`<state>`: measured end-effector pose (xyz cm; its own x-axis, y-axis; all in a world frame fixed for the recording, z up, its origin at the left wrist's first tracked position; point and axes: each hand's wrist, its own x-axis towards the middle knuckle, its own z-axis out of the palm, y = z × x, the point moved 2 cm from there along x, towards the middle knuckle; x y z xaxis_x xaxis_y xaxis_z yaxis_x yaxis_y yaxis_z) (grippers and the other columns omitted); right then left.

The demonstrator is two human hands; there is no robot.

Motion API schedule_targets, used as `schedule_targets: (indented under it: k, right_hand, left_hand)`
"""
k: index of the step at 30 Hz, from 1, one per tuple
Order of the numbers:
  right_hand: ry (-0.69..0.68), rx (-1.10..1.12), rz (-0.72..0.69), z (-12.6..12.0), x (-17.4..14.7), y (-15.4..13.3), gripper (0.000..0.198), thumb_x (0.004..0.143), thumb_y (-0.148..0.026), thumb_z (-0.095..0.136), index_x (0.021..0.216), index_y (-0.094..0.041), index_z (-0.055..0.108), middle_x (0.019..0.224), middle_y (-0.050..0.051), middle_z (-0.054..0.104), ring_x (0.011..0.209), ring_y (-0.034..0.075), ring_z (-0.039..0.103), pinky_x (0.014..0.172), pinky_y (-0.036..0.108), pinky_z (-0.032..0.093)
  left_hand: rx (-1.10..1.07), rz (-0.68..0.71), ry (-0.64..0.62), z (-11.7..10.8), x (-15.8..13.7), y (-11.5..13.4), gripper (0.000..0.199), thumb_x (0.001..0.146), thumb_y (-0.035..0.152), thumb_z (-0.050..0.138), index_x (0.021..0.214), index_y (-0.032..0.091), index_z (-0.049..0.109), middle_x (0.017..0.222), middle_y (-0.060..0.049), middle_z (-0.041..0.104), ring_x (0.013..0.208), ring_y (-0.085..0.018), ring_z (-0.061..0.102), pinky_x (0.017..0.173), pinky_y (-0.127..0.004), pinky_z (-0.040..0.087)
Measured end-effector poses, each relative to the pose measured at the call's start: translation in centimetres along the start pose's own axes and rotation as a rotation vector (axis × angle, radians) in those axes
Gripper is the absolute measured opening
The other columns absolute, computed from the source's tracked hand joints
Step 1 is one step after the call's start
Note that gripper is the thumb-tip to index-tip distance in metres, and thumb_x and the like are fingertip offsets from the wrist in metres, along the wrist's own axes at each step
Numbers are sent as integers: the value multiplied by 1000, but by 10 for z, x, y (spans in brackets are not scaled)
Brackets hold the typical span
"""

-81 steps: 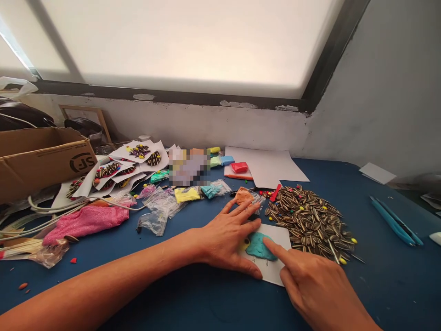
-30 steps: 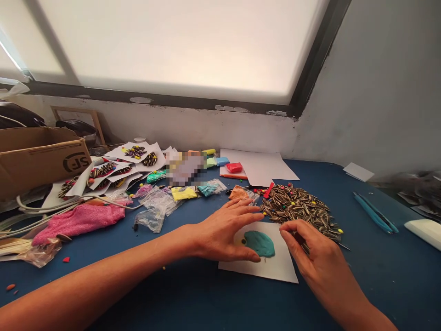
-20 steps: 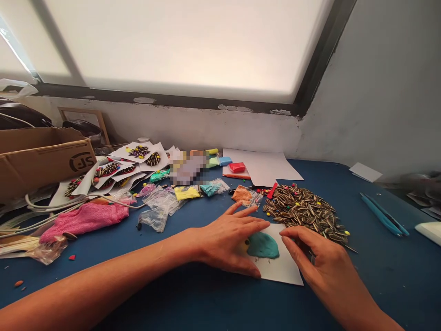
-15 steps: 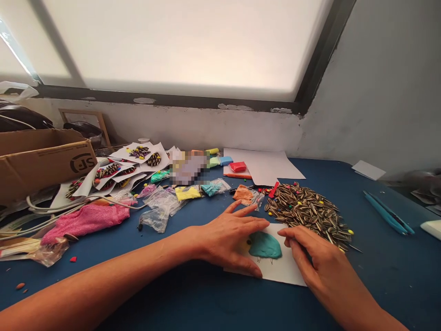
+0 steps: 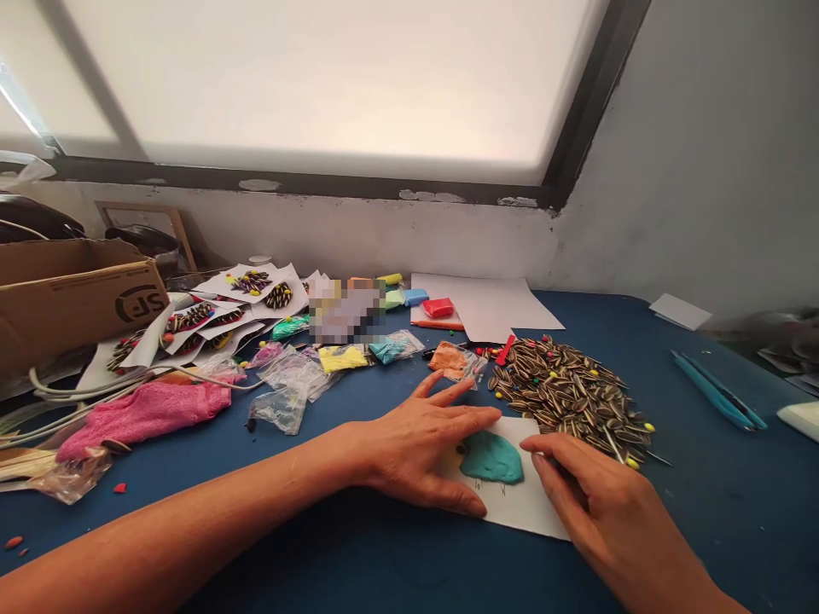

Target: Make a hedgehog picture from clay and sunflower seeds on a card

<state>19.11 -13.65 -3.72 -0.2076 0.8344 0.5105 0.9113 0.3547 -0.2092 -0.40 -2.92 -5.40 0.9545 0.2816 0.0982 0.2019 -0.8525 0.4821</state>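
Note:
A white sheet of paper [image 5: 525, 510] lies on the blue table with a flattened patch of teal modelling clay [image 5: 491, 459] on it. Short pen strokes show just below the clay. My left hand [image 5: 422, 452] rests on the paper's left part, fingers spread, thumb and forefinger framing the clay. Close to the clay's right edge, my right hand [image 5: 589, 486] has its forefinger and thumb drawn together; whatever may be between them is hidden. A heap of striped sunflower seeds [image 5: 566, 392] sits just beyond the right hand, with small coloured beads among them.
Blue tweezers [image 5: 717, 390] lie at the right. Behind are clay packets, among them orange [image 5: 450, 361], yellow [image 5: 342, 358] and red [image 5: 438, 307], and white paper [image 5: 492, 303]. Seed-covered sheets [image 5: 252, 286], a pink foam sleeve [image 5: 147, 414] and a cardboard box [image 5: 77, 298] stand left.
My right hand has shifted very slightly right, off the clay's edge. My left hand stays spread on the paper. The whole view has moved a little.

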Motion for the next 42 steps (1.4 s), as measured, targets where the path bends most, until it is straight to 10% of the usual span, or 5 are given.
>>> schedule_targets:
  k: [9,42]
  right_hand:
    - [-83,-129,-230,5,-14,-7,41,95,-9,38,110,-18,75,72,2,74,56,14,69,53,23,56]
    - [-176,-121,-152,11,-10,-13,49,84,-7,42,120,-17,74,75,2,80,54,15,73,49,22,53]
  left_hand:
    - [-2,8,0,0,-2,1,90,89,67,60,158,15,32,162,-7,39,157,-34,8,126,-55,-7]
    - [14,-9,-50,-2,-1,2,88,90,66,60,158,19,32,162,-7,37,157,-36,7,126,-59,-4]
